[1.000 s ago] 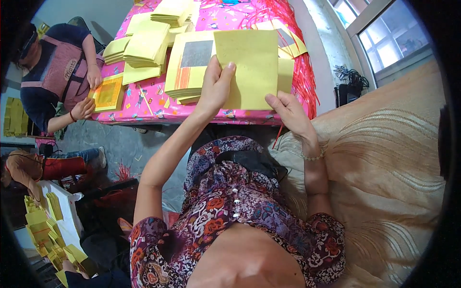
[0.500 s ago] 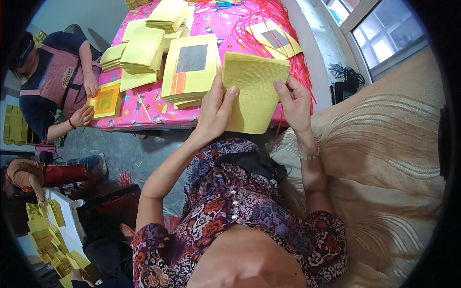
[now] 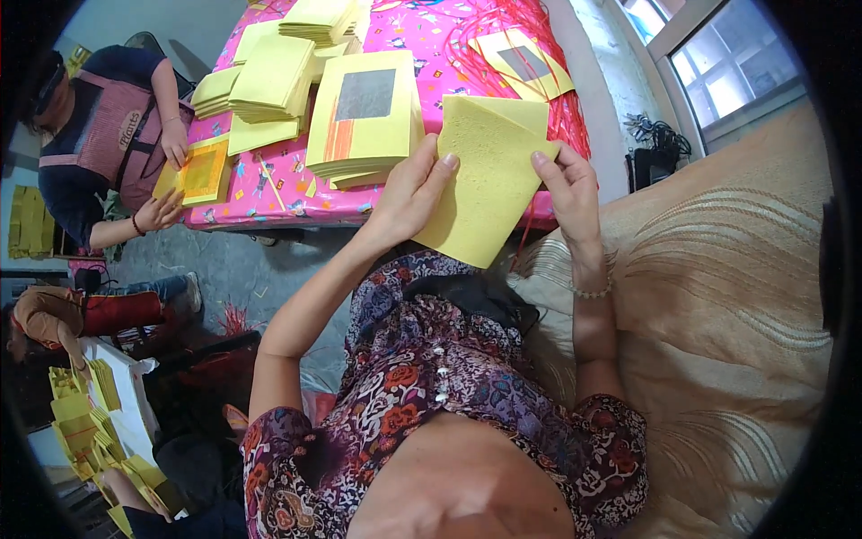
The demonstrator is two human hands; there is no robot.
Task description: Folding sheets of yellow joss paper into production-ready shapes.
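Yellow paper sheets (image 3: 489,193) with a rough, dimpled surface are held up before my lap. The front one slants, and a corner of another shows behind it at the upper right. My left hand (image 3: 415,193) grips their left edge, thumb on the front. At the right edge my right hand (image 3: 570,187) pinches them between thumb and fingers; how many sheets there are I cannot tell. Just beyond my left hand, a thick stack of yellow paper (image 3: 325,135) lies on the table, its top sheet bearing a grey rectangle and orange stripes.
More yellow paper stacks (image 3: 269,81) cover the left of the pink patterned table (image 3: 409,76). Red strips (image 3: 575,121) tangle at its right, beside another grey-patched sheet (image 3: 548,76). A co-worker (image 3: 112,135) handles yellow paper at the left. Patterned beige cloth (image 3: 718,269) lies at my right.
The sheets have gone from nearly squared to skewed, the front one now slanting with its lower corner downward. Both hands still hold them. The co-worker's lower hand has shifted slightly on its paper.
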